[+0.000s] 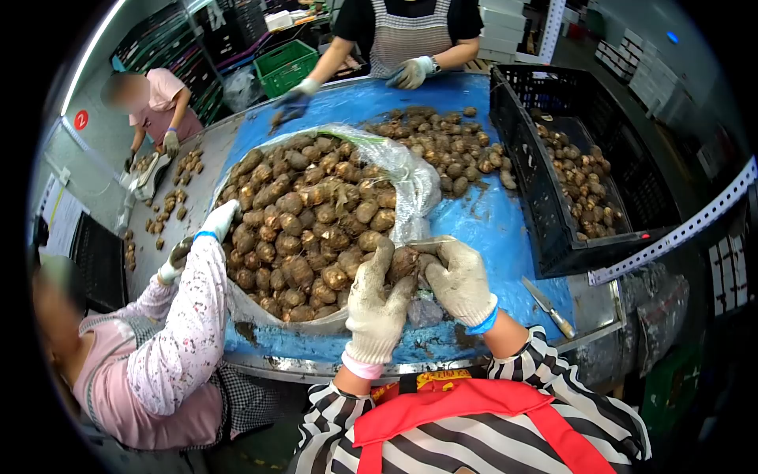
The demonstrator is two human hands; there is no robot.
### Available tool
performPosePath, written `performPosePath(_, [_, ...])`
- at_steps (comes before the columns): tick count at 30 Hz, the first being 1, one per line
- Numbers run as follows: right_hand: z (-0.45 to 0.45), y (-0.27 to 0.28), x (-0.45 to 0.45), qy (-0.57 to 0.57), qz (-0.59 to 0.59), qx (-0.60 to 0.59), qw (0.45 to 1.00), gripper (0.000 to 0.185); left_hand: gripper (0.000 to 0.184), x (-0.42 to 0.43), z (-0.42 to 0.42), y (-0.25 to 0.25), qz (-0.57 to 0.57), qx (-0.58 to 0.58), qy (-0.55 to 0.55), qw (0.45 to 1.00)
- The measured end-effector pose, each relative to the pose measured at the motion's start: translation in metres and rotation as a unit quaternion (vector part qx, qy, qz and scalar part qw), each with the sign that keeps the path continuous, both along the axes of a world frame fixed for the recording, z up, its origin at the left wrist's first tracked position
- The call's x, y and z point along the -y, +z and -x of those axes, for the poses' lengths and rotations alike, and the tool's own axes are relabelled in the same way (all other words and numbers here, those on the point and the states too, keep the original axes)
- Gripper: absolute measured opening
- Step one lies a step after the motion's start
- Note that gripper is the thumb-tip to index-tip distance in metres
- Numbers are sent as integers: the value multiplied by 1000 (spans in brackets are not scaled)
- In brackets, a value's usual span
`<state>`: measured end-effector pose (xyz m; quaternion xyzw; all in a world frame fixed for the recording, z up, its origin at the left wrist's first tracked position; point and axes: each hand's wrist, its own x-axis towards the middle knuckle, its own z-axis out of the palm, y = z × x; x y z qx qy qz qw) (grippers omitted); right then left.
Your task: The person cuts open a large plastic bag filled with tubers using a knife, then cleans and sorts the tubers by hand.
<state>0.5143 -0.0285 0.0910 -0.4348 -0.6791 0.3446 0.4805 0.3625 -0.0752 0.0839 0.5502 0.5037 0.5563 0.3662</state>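
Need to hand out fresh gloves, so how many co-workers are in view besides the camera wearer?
3. The first co-worker is across the table, the second co-worker close by on the left, and the third co-worker farther off, upper left. Others may be hidden.

An open sack (422,189) is standing in the middle of the frame, on the sheet (489,229), and tubers (308,213) are filling it. Behind it, toward the upper right, a loose heap (450,142) is lying. Farther right, a crate (557,246) is holding more tubers. Before the crate, at lower right, a knife (548,306) is lying. Upper left, a basket (286,69) is standing.
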Motion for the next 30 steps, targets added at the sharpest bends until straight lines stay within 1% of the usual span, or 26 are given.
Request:
performPosePath(2, [-7, 6, -1, -16, -40, 44, 998, 25, 60, -3, -4, 1, 4, 49, -24, 999])
performPosePath(3, [-10, 5, -1, -20, -42, 47, 998, 24, 60, -4, -5, 2, 7, 73, -35, 997])
performPosePath(5, [-14, 3, -2, -26, -47, 52, 997, 23, 59, -6, -1, 5, 35, 47, -67, 996])
performPosePath(8, [-22, 14, 3, 0, 86, 21, 996, 21, 60, -4, 0, 21, 58, 14, -102, 993])
performPosePath(11, [-28, 9, 2, 49, 160, -96, 981, 22, 60, -2, -1, 30, 48, -47, -121, 990])
performPosePath(12, [-29, 2, 0, 41, 152, -82, 984, 22, 62, -6, 1, 18, 21, -49, -141, 988])
performPosePath(13, [-30, -8, -1, 34, 145, -69, 986, 22, 63, -4, -2, 14, 42, 52, -164, 984])
performPosePath(14, [-32, -13, -2, 27, 138, -55, 989, 22, 65, -2, -7, 11, 64, 152, -186, 969])
performPosePath(15, [-36, -7, 1, 8, 142, -15, 990, 22, 66, 0, -12, 9, 86, 251, -204, 942])
performPosePath(16, [-42, 4, 4, -10, 145, 25, 989, 22, 71, 1, -15, 7, 97, 296, -196, 930])
performPosePath(17, [-48, 9, 7, -28, 149, 65, 986, 21, 71, 0, -15, 5, 104, 326, -214, 915])
performPosePath(18, [-52, 3, 8, -39, 177, 65, 981, 26, 71, 0, -14, 1, 113, 356, -230, 899])
performPosePath(19, [-57, 1, 11, -13, 180, 16, 983, 28, 70, 0, -14, -3, 122, 386, -245, 881])
performPosePath(21, [-65, 5, 17, 37, 187, -83, 978, 32, 68, 0, -15, -6, 142, 409, -265, 861])
performPosePath(22, [-67, 14, 24, 56, 171, -113, 977, 37, 68, 2, -17, -7, 153, 418, -267, 854])
performPosePath(23, [-68, 18, 28, 54, 160, -123, 978, 35, 67, 3, -18, -8, 165, 427, -271, 847])
performPosePath(25, [-69, 24, 34, 50, 139, -142, 979, 31, 69, 2, -22, -9, 171, 408, -278, 853])
performPosePath(27, [-74, 31, 37, 42, -20, -29, 999, 32, 70, 0, -27, -9, 174, 392, -284, 858])
performPosePath(28, [-76, 33, 37, 37, -98, 29, 994, 33, 62, 5, -31, -1, 195, 385, -249, 867])
performPosePath(30, [-85, 28, 36, 61, -104, 68, 990, 34, 56, 3, -30, -15, 199, 331, -249, 888])
